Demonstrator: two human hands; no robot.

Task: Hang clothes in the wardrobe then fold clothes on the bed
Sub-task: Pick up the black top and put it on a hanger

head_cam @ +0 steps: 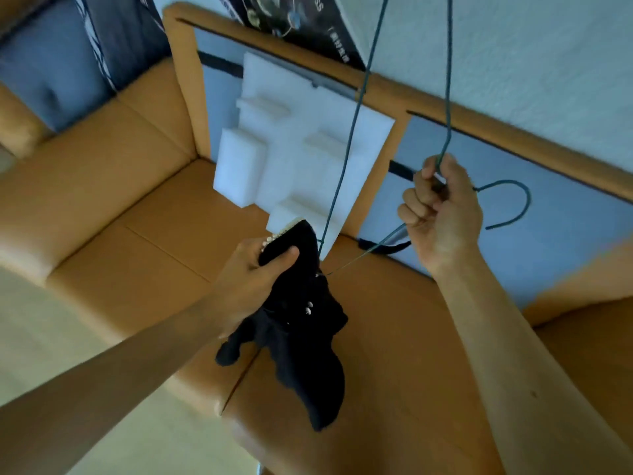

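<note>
— Right hand?
— Fisted round neck of wire hanger.
— Left hand?
— Pinching collar end of black garment, dangling at hanger's lower corner, above orange cushions.
— Handling?
— Probably: hold hanger steady, open collar, slide corner inside.

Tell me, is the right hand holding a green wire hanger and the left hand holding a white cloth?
Not quite. The cloth in the left hand is black, not white; the head view shows it. The right hand does hold the green wire hanger.
</note>
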